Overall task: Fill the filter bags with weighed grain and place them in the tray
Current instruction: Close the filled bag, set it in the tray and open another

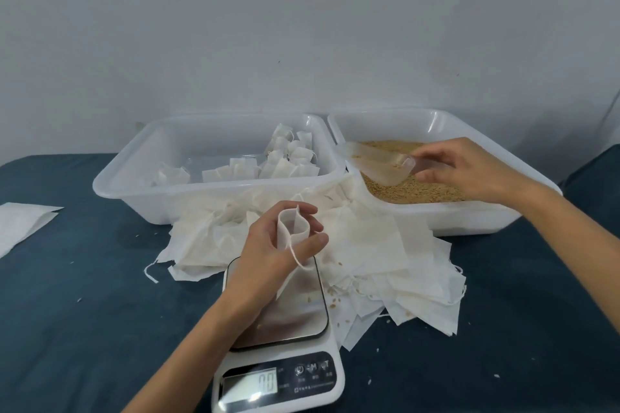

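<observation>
Filter bag: thin, limp, featherweight, likely to collapse unless mouth is held spread; best gripped at rim, drawstring clear. It sits above scale at 6 o'clock. Left hand: fingers curled round bag, propping mouth open. Right hand at 2 o'clock pinches handle of clear scoop, low over grain in right tub. Filled bags lie in tray at 11 o'clock. Scale display looks like zero.
</observation>
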